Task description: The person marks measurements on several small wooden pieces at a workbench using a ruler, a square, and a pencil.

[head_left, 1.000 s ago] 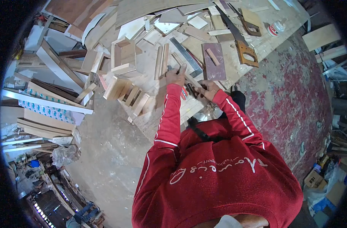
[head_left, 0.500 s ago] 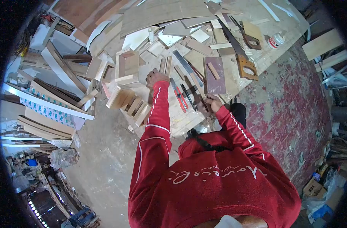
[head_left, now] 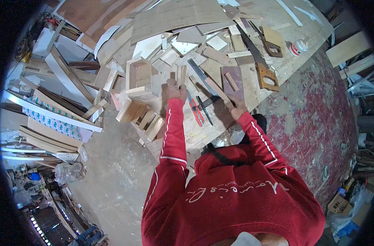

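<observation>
My left hand (head_left: 176, 91) is at the near end of a few thin upright wood strips (head_left: 181, 76), its fingers closed round them. My right hand (head_left: 236, 108) grips the near end of a flat wood strip (head_left: 218, 90), which points away to the upper left. Between my hands lie a red utility knife (head_left: 194, 109) and a black pen-like tool (head_left: 204, 110). A metal ruler-like bar (head_left: 197, 70) lies beyond them. Right of the strip, a purple-brown board (head_left: 237, 88) carries a small wood block (head_left: 231, 81).
Two small wooden box frames (head_left: 138, 90) (head_left: 131, 110) stand left of my left hand. A handsaw (head_left: 267, 78) lies to the right, with a white tub (head_left: 298, 47) beyond it. Plywood sheets (head_left: 174, 18) and offcuts cover the far side of the table.
My right hand has moved slightly away from my body, and the wood strip in it now shows clearly. My left hand has shifted slightly right and nearer to me, beside the upright strips.
</observation>
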Action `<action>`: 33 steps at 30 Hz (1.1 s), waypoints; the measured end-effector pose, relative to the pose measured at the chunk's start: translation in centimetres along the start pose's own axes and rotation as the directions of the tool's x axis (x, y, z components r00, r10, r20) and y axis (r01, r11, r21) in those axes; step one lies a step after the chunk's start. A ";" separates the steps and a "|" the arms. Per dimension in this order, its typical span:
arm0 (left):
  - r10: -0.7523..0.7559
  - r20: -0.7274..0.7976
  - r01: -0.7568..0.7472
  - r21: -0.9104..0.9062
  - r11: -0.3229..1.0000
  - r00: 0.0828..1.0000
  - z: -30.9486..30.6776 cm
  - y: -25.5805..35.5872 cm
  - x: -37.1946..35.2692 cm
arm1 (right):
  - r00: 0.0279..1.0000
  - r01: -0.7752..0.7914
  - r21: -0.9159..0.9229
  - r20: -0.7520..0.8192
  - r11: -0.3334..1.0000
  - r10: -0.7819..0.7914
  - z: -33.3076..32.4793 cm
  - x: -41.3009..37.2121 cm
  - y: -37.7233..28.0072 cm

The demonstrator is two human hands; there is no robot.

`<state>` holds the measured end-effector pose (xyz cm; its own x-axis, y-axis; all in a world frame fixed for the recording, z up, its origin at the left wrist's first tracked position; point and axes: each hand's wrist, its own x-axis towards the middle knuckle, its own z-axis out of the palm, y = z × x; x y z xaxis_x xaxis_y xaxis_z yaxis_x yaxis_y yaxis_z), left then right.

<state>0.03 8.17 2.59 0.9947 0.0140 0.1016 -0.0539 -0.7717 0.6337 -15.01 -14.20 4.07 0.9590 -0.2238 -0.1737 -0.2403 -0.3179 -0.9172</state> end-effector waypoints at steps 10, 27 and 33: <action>0.377 -0.301 -0.449 -0.221 0.866 0.876 1.8 -0.8 -5.7 | 0.977 0.210 -0.104 0.069 0.972 -0.203 -0.9 1.7 -3.8; 0.036 0.365 0.299 -0.812 0.501 0.930 -4.7 2.5 -8.9 | 0.883 0.446 -0.313 0.306 0.839 -0.355 -2.2 1.7 -5.3; 0.035 0.401 0.320 -0.778 0.541 0.915 -4.2 1.6 -9.2 | 0.831 0.548 -0.295 0.296 0.783 -0.471 -2.7 1.9 -5.4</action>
<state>-9.61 9.46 5.91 0.9436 -0.2693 -0.1928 0.2218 0.0815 0.9717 -12.32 -15.45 9.64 0.9547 0.2361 0.1812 0.2933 -0.6435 -0.7070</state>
